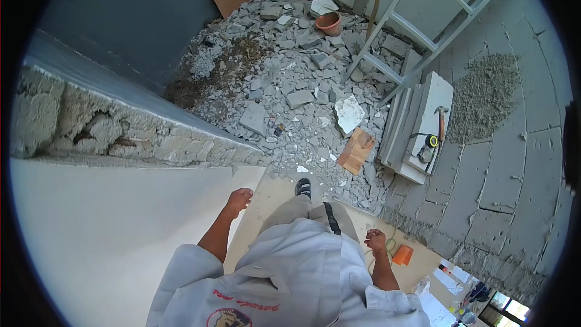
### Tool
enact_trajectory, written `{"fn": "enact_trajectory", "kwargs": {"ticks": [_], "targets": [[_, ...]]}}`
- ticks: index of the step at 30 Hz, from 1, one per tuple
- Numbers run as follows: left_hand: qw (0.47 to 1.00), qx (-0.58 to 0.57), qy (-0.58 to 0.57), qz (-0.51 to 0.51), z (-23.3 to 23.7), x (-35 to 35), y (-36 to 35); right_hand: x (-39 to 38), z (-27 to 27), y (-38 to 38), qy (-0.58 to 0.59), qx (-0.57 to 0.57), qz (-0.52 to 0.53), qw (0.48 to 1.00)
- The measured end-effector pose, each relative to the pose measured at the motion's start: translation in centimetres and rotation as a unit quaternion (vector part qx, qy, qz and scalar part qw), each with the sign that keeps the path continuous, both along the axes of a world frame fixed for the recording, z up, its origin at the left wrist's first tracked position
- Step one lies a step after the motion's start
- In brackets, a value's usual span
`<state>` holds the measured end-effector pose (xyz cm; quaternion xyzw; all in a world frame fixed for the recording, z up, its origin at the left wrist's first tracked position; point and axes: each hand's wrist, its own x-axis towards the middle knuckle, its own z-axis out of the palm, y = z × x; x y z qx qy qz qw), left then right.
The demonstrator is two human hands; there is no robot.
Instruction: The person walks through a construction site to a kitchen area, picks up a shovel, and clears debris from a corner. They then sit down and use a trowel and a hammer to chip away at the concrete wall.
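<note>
Shirt cloth fills the bottom of the frame and hides our legs, apart from one dark shoe (303, 187) at centre. Our left hand (239, 197), just left of centre, has its fingers curled into a fist. It hangs at the edge of the big white panel (121, 230) covering the lower left, and we cannot tell whether it touches that edge or grips anything. Our right hand (375, 241), lower right of centre, also has its fingers curled in, and we see nothing in them. Just beside it on the floor lies a small orange object (402, 255), too small to identify. A rubble heap (284, 66) spreads across the upper centre. To its right, stacked slabs (423, 103) carry a hammer (442, 122) and a tape measure (431, 140). A ladder (423, 36) is cut off by the top edge.
</note>
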<state>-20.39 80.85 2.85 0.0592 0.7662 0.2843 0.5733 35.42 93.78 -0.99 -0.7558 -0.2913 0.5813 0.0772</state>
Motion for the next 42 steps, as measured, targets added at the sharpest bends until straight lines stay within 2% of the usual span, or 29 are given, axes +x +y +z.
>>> {"fn": "enact_trajectory", "kwargs": {"ticks": [3, 7, 10, 14, 17, 18, 19, 21, 24, 25, 26, 27, 29, 31, 33, 34, 35, 36, 37, 39, 40, 41, 42], "targets": [[0.999, 0.028, -0.002, -0.022, 0.6, -1.3, 4.1, -1.1, -0.2, 4.1, -0.007, 0.019, 0.026, 0.999], [0.999, 0.032, 0.005, -0.025, -1.4, -0.9, 6.1, -2.9, -0.7, 9.5, -0.024, 0.005, 0.046, 0.999], [0.999, 0.006, -0.014, -0.035, -2.2, 0.0, 6.6, -4.3, -2.8, 13.1, 0.000, 0.006, 0.046, 0.999], [0.998, -0.042, -0.035, -0.037, -3.8, -0.5, 8.8, -7.9, -3.7, 19.9, 0.011, 0.020, 0.124, 0.992], [0.997, -0.067, -0.038, 0.015, -3.9, -1.0, 11.6, -2.5, -19.4, 26.2, 0.097, 0.151, 0.272, 0.945], [0.996, -0.071, -0.044, 0.038, -3.6, -1.0, 12.6, -6.7, -13.2, 29.6, 0.064, 0.099, 0.262, 0.958], [0.994, -0.074, -0.048, 0.058, -2.9, -1.2, 13.9, -14.1, -2.6, 33.4, 0.032, 0.046, 0.251, 0.966], [0.995, -0.060, -0.045, 0.066, -1.9, -2.6, 18.0, -16.8, -3.2, 40.1, 0.055, -0.034, 0.187, 0.980], [0.995, 0.020, -0.020, 0.101, 1.1, -4.4, 23.6, -22.6, -2.0, 49.0, 0.173, -0.018, 0.232, 0.957], [0.991, 0.061, 0.002, 0.119, 2.5, -5.0, 25.5, -26.6, 1.3, 51.1, 0.129, -0.018, 0.307, 0.943], [0.989, 0.061, 0.005, 0.138, 5.3, -5.6, 27.6, -29.2, 1.5, 52.7, 0.114, -0.018, 0.361, 0.925], [0.987, 0.081, 0.031, 0.137, 4.6, -5.6, 28.0, -31.6, 1.9, 54.2, 0.099, -0.016, 0.414, 0.905], [0.980, 0.121, 0.087, 0.135, 3.0, -5.9, 28.7, -36.6, 2.6, 55.2, 0.116, -0.020, 0.454, 0.883], [0.986, 0.099, 0.081, 0.111, 2.8, -6.8, 29.0, -40.7, 2.3, 55.6, 0.201, -0.051, 0.539, 0.816], [0.991, 0.071, 0.082, 0.083, 2.7, -7.8, 29.5, -45.3, 1.8, 54.6, 0.130, -0.066, 0.616, 0.774], [0.997, 0.027, 0.021, 0.072, 2.1, -8.9, 30.0, -46.5, -0.1, 54.9, 0.220, -0.109, 0.614, 0.750], [0.986, 0.090, 0.077, 0.118, 0.7, -9.0, 29.9, -47.6, -2.6, 55.3, 0.306, -0.149, 0.605, 0.719], [0.979, 0.119, 0.064, 0.155, -0.4, -10.3, 30.1, -50.2, -2.4, 55.1, 0.400, 0.023, 0.681, 0.613], [0.969, 0.148, 0.046, 0.194, -1.6, -11.2, 30.4, -52.4, -2.2, 55.5, 0.317, 0.048, 0.710, 0.628], [0.969, 0.114, 0.067, 0.207, -3.4, -13.6, 31.5, -57.9, 0.4, 56.7, 0.142, 0.093, 0.754, 0.635], [0.967, 0.125, 0.037, 0.221, -3.7, -15.1, 31.9, -60.0, 0.8, 58.0, 0.173, 0.204, 0.809, 0.523], [0.970, 0.131, 0.049, 0.199, -4.3, -16.2, 32.0, -62.6, 0.2, 59.0, 0.104, 0.235, 0.843, 0.472], [0.973, 0.136, 0.061, 0.174, -5.7, -17.2, 31.8, -63.7, -0.8, 59.6, 0.163, 0.238, 0.775, 0.562]]}}
